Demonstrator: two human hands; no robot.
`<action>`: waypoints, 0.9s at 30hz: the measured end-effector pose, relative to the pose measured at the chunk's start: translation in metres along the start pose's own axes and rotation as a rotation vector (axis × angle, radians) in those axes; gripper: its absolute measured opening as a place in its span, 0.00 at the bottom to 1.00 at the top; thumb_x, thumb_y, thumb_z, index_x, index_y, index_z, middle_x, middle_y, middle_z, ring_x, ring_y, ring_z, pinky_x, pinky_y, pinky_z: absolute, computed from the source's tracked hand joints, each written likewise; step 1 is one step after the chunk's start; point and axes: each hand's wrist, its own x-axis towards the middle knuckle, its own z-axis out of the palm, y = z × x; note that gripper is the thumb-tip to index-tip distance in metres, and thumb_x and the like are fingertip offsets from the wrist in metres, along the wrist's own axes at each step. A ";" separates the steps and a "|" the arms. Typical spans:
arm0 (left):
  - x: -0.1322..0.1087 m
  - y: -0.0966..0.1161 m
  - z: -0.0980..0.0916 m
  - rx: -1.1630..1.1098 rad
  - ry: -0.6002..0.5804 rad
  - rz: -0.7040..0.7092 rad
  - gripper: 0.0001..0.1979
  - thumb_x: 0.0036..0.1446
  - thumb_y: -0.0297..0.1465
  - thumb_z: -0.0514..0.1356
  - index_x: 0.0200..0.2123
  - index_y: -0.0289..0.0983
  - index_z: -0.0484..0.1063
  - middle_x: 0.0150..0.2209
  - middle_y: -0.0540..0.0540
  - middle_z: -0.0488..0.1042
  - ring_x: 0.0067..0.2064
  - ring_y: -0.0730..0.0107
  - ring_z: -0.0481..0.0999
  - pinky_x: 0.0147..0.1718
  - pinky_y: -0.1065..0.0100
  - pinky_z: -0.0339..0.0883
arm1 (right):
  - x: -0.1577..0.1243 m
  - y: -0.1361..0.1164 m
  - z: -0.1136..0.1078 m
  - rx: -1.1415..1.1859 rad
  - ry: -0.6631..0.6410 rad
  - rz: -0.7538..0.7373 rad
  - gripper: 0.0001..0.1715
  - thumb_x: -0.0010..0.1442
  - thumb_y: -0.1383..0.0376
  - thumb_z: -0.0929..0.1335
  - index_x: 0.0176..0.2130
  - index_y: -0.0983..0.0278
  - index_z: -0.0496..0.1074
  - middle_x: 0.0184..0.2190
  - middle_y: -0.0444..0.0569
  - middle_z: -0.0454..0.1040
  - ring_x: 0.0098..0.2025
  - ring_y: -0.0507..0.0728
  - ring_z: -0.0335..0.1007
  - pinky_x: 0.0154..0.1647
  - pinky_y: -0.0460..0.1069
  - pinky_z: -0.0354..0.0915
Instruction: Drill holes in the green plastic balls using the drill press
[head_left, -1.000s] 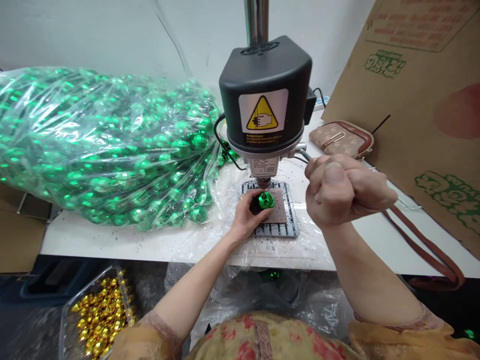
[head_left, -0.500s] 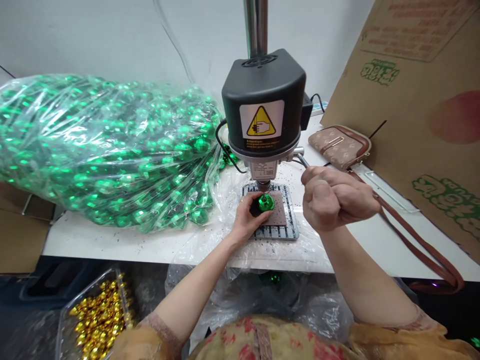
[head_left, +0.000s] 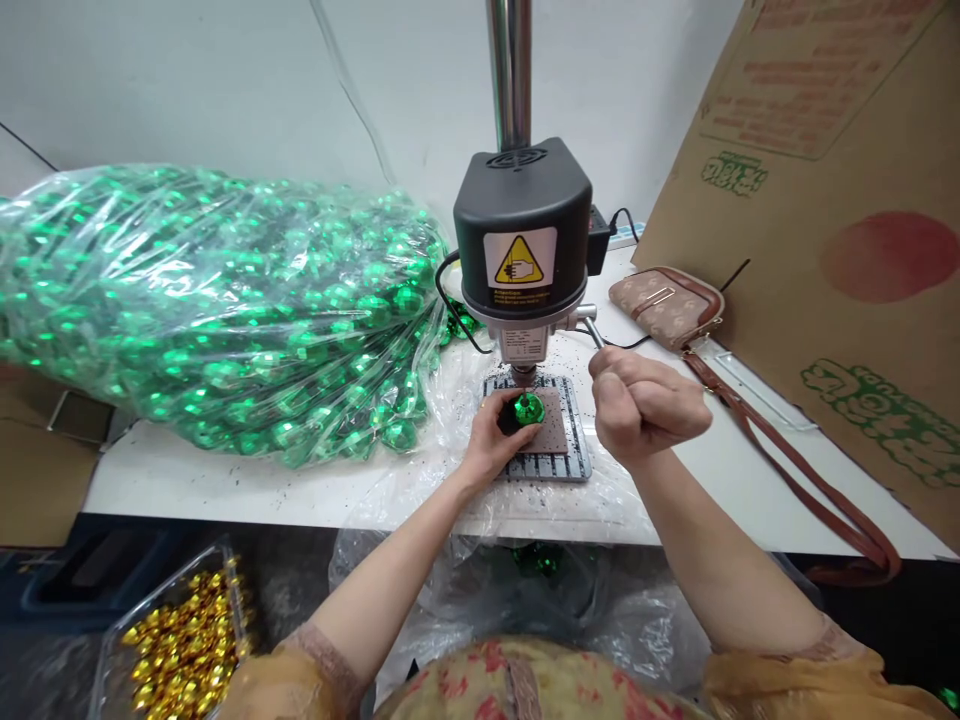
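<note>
My left hand (head_left: 495,436) curls thumb and fingers around the left side of a shiny green faceted ball (head_left: 529,408). The ball rests on a small brown pad (head_left: 555,425) upon the slotted metal base (head_left: 551,467) of a bench drill press (head_left: 523,235). Directly over the ball is the drill's chuck (head_left: 523,377); the bit reaches the ball's top, though how deep I cannot tell. To the right, my right hand (head_left: 646,402) is a fist around the drill press lever (head_left: 594,331), whose grip end is hidden inside it.
A big clear bag of green balls (head_left: 225,320) lies left of the drill. Below it, a clear bin (head_left: 238,600) contains gold balls (head_left: 184,640). At right are a patterned purse (head_left: 664,300) with a brown strap and a large cardboard box (head_left: 817,260). Dark specks litter the white table (head_left: 187,490).
The drill head has come down toward the base, and my right hand has moved down and inward with the lever. My left hand keeps the green ball in place. The view has shifted slightly.
</note>
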 end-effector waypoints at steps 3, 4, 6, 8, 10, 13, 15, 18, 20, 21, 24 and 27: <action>0.000 0.001 0.001 0.000 0.005 -0.022 0.24 0.54 0.33 0.74 0.53 0.40 0.75 0.50 0.43 0.80 0.52 0.57 0.80 0.52 0.57 0.75 | 0.022 -0.005 0.010 -0.044 0.129 0.162 0.29 0.64 0.71 0.68 0.19 0.63 0.48 0.15 0.37 0.50 0.16 0.45 0.46 0.19 0.49 0.46; 0.001 0.001 0.001 -0.006 0.016 -0.040 0.24 0.53 0.33 0.75 0.52 0.40 0.75 0.49 0.43 0.80 0.51 0.58 0.81 0.51 0.57 0.75 | 0.033 -0.005 0.014 -0.052 0.173 0.247 0.30 0.66 0.67 0.68 0.18 0.62 0.52 0.14 0.37 0.49 0.16 0.46 0.46 0.19 0.50 0.43; 0.000 0.004 0.003 -0.026 0.055 -0.084 0.24 0.52 0.34 0.75 0.51 0.39 0.74 0.47 0.43 0.80 0.48 0.60 0.81 0.49 0.59 0.76 | 0.054 -0.003 0.020 -0.025 0.197 0.378 0.30 0.65 0.61 0.72 0.17 0.61 0.56 0.13 0.38 0.52 0.16 0.47 0.48 0.19 0.51 0.44; -0.003 0.010 0.002 -0.036 0.102 -0.121 0.23 0.53 0.34 0.75 0.50 0.39 0.73 0.46 0.44 0.80 0.45 0.62 0.81 0.45 0.61 0.76 | 0.071 0.000 0.025 0.015 0.201 0.454 0.31 0.61 0.58 0.75 0.16 0.60 0.58 0.12 0.38 0.53 0.15 0.48 0.46 0.17 0.52 0.44; -0.014 0.020 -0.001 -0.006 0.145 -0.130 0.22 0.53 0.35 0.74 0.49 0.39 0.73 0.44 0.44 0.79 0.42 0.64 0.80 0.43 0.62 0.75 | 0.080 0.005 0.026 0.032 0.199 0.477 0.32 0.60 0.56 0.76 0.17 0.60 0.57 0.13 0.37 0.53 0.14 0.48 0.45 0.15 0.52 0.44; -0.049 0.040 -0.010 0.055 0.070 -0.017 0.21 0.56 0.38 0.72 0.50 0.41 0.74 0.44 0.44 0.79 0.43 0.62 0.80 0.42 0.62 0.76 | 0.081 0.008 0.027 0.039 0.201 0.445 0.33 0.61 0.55 0.75 0.18 0.59 0.55 0.13 0.37 0.50 0.15 0.47 0.46 0.16 0.51 0.45; -0.080 0.048 -0.015 0.073 -0.124 0.165 0.22 0.58 0.40 0.71 0.54 0.44 0.74 0.46 0.42 0.80 0.46 0.59 0.81 0.43 0.61 0.77 | 0.079 0.008 0.027 0.033 0.197 0.427 0.33 0.62 0.55 0.74 0.19 0.59 0.54 0.14 0.37 0.50 0.16 0.46 0.46 0.17 0.50 0.45; -0.127 0.043 -0.017 0.235 -0.467 0.460 0.21 0.60 0.42 0.69 0.56 0.47 0.76 0.48 0.39 0.81 0.41 0.56 0.82 0.38 0.59 0.77 | 0.078 0.006 0.027 0.005 0.198 0.438 0.33 0.61 0.53 0.74 0.19 0.59 0.53 0.15 0.37 0.50 0.16 0.46 0.46 0.17 0.50 0.46; -0.149 0.031 -0.014 0.413 -0.612 0.580 0.20 0.59 0.38 0.68 0.55 0.49 0.78 0.49 0.37 0.83 0.37 0.55 0.82 0.34 0.58 0.77 | 0.078 0.006 0.028 -0.008 0.207 0.440 0.34 0.61 0.51 0.75 0.19 0.59 0.54 0.15 0.37 0.50 0.16 0.46 0.46 0.17 0.50 0.47; -0.156 0.025 -0.012 0.478 -0.661 0.595 0.21 0.58 0.37 0.68 0.55 0.50 0.78 0.50 0.36 0.83 0.37 0.53 0.82 0.33 0.57 0.77 | 0.078 0.007 0.028 -0.009 0.213 0.434 0.34 0.60 0.50 0.75 0.19 0.60 0.55 0.14 0.37 0.51 0.16 0.46 0.46 0.17 0.50 0.47; -0.162 0.013 -0.013 0.468 -0.735 0.528 0.24 0.55 0.43 0.70 0.56 0.54 0.77 0.52 0.39 0.83 0.36 0.53 0.84 0.32 0.56 0.78 | 0.078 0.007 0.028 0.008 0.221 0.419 0.33 0.59 0.50 0.75 0.19 0.60 0.55 0.14 0.37 0.52 0.16 0.46 0.46 0.16 0.49 0.46; -0.133 0.013 -0.024 0.289 -0.549 0.476 0.19 0.61 0.40 0.66 0.56 0.54 0.75 0.48 0.44 0.84 0.38 0.56 0.84 0.35 0.56 0.80 | 0.077 0.007 0.028 0.039 0.231 0.414 0.33 0.60 0.54 0.76 0.18 0.60 0.55 0.14 0.37 0.51 0.16 0.46 0.46 0.16 0.49 0.45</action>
